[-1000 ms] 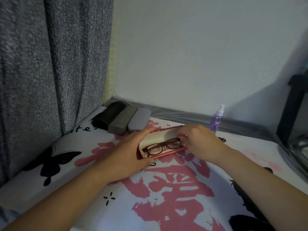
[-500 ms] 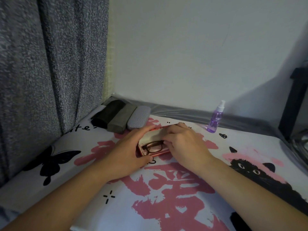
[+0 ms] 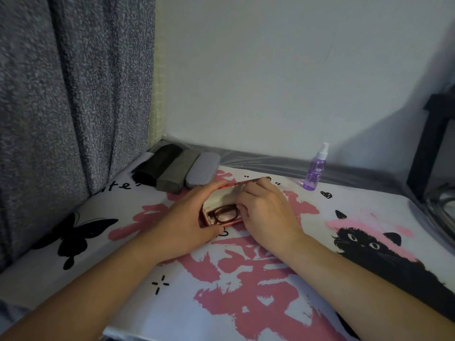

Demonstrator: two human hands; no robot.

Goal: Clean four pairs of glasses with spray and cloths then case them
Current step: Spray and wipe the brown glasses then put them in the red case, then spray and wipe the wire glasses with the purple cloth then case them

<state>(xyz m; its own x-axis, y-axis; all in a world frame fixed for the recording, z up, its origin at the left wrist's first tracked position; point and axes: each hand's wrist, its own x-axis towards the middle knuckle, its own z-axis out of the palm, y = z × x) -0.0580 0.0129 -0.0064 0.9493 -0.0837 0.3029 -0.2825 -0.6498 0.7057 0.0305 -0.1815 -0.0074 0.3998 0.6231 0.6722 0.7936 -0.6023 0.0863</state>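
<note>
- A left hand [image 3: 183, 223] is gripping the red hard-shell case's [image 3: 206, 219] end; the right hand [image 3: 267, 212] is curling over its lid.
- Dark-framed plastic glasses [image 3: 224, 214] are lying inside.
- Casing step is underway, seemingly the last; next, pressing the lid shut squarely.

four cases [image 3: 222, 193], one glasses [image 3: 224, 214], one bottle [image 3: 315, 169]

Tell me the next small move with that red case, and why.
Probably fold the lid down shut. The glasses already lie inside the red case, the left hand grips its left end to steady it, and the right hand has fingers on the raised lid's edge. Three closed cases sit by the curtain, so this looks like the last pair.
</note>
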